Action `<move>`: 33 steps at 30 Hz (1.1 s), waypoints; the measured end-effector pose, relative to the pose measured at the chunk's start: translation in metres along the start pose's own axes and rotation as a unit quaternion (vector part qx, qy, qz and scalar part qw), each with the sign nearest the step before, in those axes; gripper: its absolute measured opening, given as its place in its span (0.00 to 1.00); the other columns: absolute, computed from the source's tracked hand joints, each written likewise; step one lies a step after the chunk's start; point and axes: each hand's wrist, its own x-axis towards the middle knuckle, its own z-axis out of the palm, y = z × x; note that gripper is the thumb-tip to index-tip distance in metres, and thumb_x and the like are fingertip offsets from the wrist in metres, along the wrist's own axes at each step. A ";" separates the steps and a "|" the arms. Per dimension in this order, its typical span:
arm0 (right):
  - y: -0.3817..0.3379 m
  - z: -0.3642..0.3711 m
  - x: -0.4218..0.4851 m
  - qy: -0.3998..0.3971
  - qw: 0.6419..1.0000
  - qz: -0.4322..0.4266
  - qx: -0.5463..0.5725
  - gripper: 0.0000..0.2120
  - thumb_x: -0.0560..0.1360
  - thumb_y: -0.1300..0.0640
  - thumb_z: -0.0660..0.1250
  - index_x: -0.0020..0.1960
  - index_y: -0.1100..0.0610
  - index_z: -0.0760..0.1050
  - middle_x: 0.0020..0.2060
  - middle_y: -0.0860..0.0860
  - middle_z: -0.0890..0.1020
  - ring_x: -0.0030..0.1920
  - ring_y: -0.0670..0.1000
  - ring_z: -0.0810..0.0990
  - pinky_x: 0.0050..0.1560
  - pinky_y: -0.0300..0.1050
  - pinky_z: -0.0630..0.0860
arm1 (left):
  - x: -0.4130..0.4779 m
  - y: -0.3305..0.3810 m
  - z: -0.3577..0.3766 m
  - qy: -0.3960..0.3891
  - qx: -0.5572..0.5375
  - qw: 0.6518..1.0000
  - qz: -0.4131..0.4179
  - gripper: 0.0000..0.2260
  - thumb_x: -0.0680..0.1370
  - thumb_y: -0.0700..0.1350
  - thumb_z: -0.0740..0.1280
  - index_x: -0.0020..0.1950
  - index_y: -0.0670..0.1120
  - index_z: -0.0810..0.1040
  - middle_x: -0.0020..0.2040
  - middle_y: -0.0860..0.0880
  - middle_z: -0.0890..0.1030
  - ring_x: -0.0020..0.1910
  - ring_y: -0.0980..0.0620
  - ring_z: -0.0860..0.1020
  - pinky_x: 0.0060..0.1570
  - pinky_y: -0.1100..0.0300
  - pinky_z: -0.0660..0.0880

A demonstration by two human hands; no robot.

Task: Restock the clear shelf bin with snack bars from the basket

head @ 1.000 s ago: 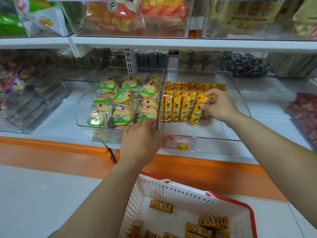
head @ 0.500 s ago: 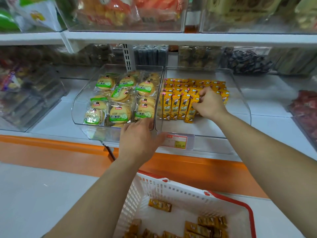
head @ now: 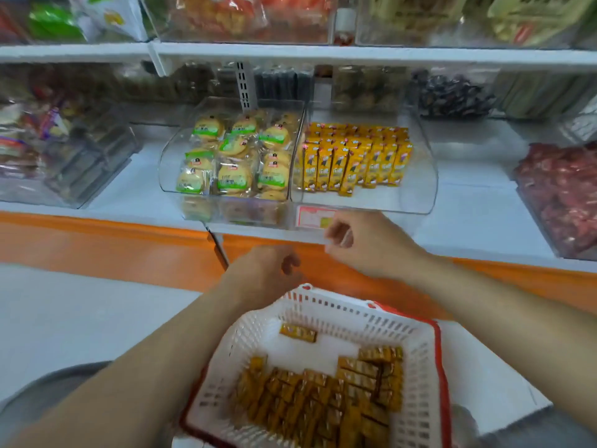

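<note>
The clear shelf bin sits on the middle shelf with several yellow snack bars standing in rows at its back. Below me, a white basket with a red rim holds many more yellow-brown snack bars, and one bar lies apart near its far wall. My left hand hovers above the basket's far rim, fingers loosely curled and holding nothing. My right hand hangs in front of the bin's price label, fingers loosely curled and empty.
A second clear bin of green-labelled round cakes stands left of the snack bar bin. A bin of dark red packets lies at the right, and other clear bins at the left. An orange band runs under the shelf edge.
Both hands pulled back from the bins toward the basket. My right hand left the snack bars it was arranging in the bin. The view tilted down, showing more of the basket.
</note>
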 end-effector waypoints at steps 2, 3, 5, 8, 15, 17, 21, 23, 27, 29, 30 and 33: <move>0.011 0.043 -0.015 -0.089 0.996 0.012 -0.020 0.06 0.70 0.50 0.72 0.45 0.47 0.77 0.38 0.41 0.80 0.42 0.45 0.80 0.44 0.46 0.78 | -0.001 -0.020 0.027 -0.086 0.062 0.993 -0.043 0.12 0.79 0.54 0.70 0.60 0.51 0.80 0.54 0.52 0.83 0.53 0.49 0.81 0.52 0.54 0.78; 0.021 0.066 -0.022 -0.135 0.990 0.024 -0.025 0.05 0.71 0.51 0.71 0.47 0.47 0.77 0.40 0.42 0.81 0.43 0.46 0.80 0.45 0.47 0.78 | -0.001 -0.031 0.043 -0.118 0.078 0.987 -0.072 0.14 0.79 0.55 0.69 0.62 0.50 0.79 0.57 0.51 0.83 0.55 0.48 0.80 0.54 0.54 0.78; 0.045 0.114 -0.032 -0.209 0.976 0.056 -0.019 0.06 0.73 0.53 0.70 0.49 0.49 0.77 0.45 0.45 0.82 0.47 0.49 0.80 0.47 0.47 0.77 | -0.002 -0.053 0.078 -0.161 0.087 0.975 -0.125 0.16 0.80 0.55 0.67 0.65 0.50 0.77 0.61 0.49 0.82 0.57 0.47 0.79 0.58 0.53 0.77; 0.085 0.183 -0.046 -0.265 0.958 0.112 -0.002 0.07 0.73 0.53 0.70 0.49 0.50 0.75 0.49 0.50 0.80 0.50 0.53 0.78 0.50 0.48 0.76 | -0.009 -0.080 0.137 -0.207 0.063 0.962 -0.164 0.20 0.80 0.56 0.68 0.69 0.50 0.75 0.64 0.47 0.80 0.60 0.46 0.79 0.60 0.52 0.76; 0.153 0.290 -0.061 -0.367 0.906 0.207 0.042 0.27 0.79 0.41 0.65 0.73 0.52 0.69 0.70 0.52 0.73 0.67 0.53 0.74 0.58 0.44 0.70 | -0.011 -0.128 0.230 -0.265 0.090 0.948 -0.154 0.28 0.76 0.65 0.67 0.72 0.53 0.73 0.67 0.48 0.79 0.65 0.45 0.76 0.62 0.48 0.76; 0.164 0.308 -0.067 -0.423 0.880 0.214 0.020 0.30 0.79 0.35 0.60 0.74 0.50 0.67 0.70 0.50 0.73 0.66 0.53 0.74 0.56 0.44 0.70 | -0.006 -0.134 0.242 -0.258 0.119 0.952 -0.109 0.30 0.74 0.68 0.68 0.72 0.55 0.73 0.66 0.50 0.78 0.66 0.46 0.73 0.61 0.48 0.75; 0.178 0.326 -0.081 -0.434 0.886 0.163 -0.011 0.30 0.78 0.34 0.60 0.73 0.51 0.70 0.66 0.52 0.78 0.62 0.55 0.78 0.61 0.51 0.75 | -0.001 -0.141 0.260 -0.291 0.085 0.951 -0.065 0.33 0.69 0.68 0.73 0.70 0.57 0.73 0.66 0.49 0.76 0.64 0.44 0.72 0.64 0.46 0.74; 0.182 0.326 -0.083 -0.409 0.899 0.160 0.012 0.29 0.76 0.36 0.64 0.72 0.51 0.72 0.64 0.53 0.79 0.60 0.54 0.79 0.60 0.51 0.76 | -0.004 -0.149 0.268 -0.290 0.080 0.951 -0.065 0.33 0.68 0.67 0.74 0.70 0.57 0.74 0.66 0.49 0.75 0.64 0.43 0.70 0.65 0.47 0.71; 0.183 0.324 -0.088 -0.375 0.916 0.139 0.037 0.28 0.74 0.42 0.71 0.72 0.49 0.72 0.65 0.51 0.79 0.60 0.52 0.79 0.59 0.47 0.75 | -0.007 -0.163 0.274 -0.281 0.075 0.953 -0.081 0.34 0.67 0.72 0.72 0.70 0.59 0.74 0.71 0.51 0.72 0.69 0.41 0.67 0.71 0.46 0.65; 0.180 0.324 -0.093 -0.352 0.928 0.116 0.038 0.31 0.72 0.42 0.71 0.73 0.46 0.70 0.67 0.49 0.78 0.64 0.53 0.77 0.61 0.48 0.73 | -0.004 -0.162 0.275 -0.289 0.074 0.953 -0.058 0.35 0.67 0.73 0.71 0.71 0.60 0.74 0.74 0.50 0.70 0.72 0.41 0.66 0.73 0.45 0.63; 0.177 0.323 -0.094 -0.355 0.929 0.103 0.028 0.34 0.71 0.41 0.70 0.75 0.46 0.67 0.68 0.49 0.76 0.66 0.55 0.75 0.62 0.51 0.72 | -0.003 -0.160 0.274 -0.294 0.063 0.952 -0.051 0.35 0.67 0.72 0.71 0.71 0.60 0.75 0.75 0.50 0.70 0.74 0.42 0.64 0.73 0.45 0.63; 0.173 0.320 -0.093 -0.388 0.917 0.092 0.001 0.41 0.70 0.37 0.70 0.78 0.45 0.60 0.71 0.51 0.72 0.69 0.59 0.69 0.66 0.56 0.69 | -0.001 -0.160 0.274 -0.291 0.025 0.955 -0.047 0.28 0.71 0.67 0.73 0.68 0.59 0.78 0.69 0.52 0.76 0.71 0.47 0.69 0.69 0.46 0.69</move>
